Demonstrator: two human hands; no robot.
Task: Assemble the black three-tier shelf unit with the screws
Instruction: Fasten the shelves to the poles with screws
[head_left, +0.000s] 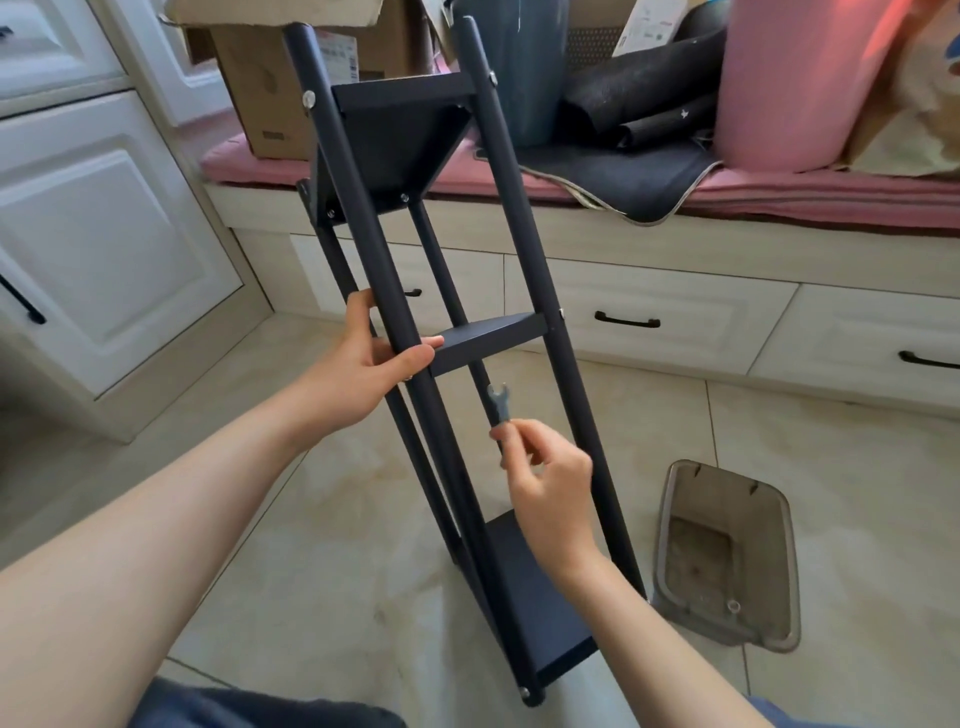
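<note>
Black three-tier shelf unit (415, 291) tipped back off the tiled floor (311, 545), foot end down by the lap, top end up against the window bench (675, 244). All three shelves seated between the poles, screw heads showing at the top tier and the near foot. Risk number one right here: whole frame balanced on one grip, so a slip means a swing sideways and a knock on the drawer fronts.

Clear plastic bin (727, 551) lying just beside the frame on the right, one small ring-shaped part inside; easy to kick or clip with a pole end.

Left hand (363, 364) wrapped round the front-left pole (358, 208) level with the middle shelf (488, 340), fingers curled, thumb across. Sweaty or loose hold, and down comes the frame.

Right hand (550, 493) pinching a small flat spanner (498, 402) between thumb and fingertips, jaw end up, not yet on any fastener. Light pinch, thin tool: likely to twist out, drop between the poles, or round off a screw if set on crooked.
</note>
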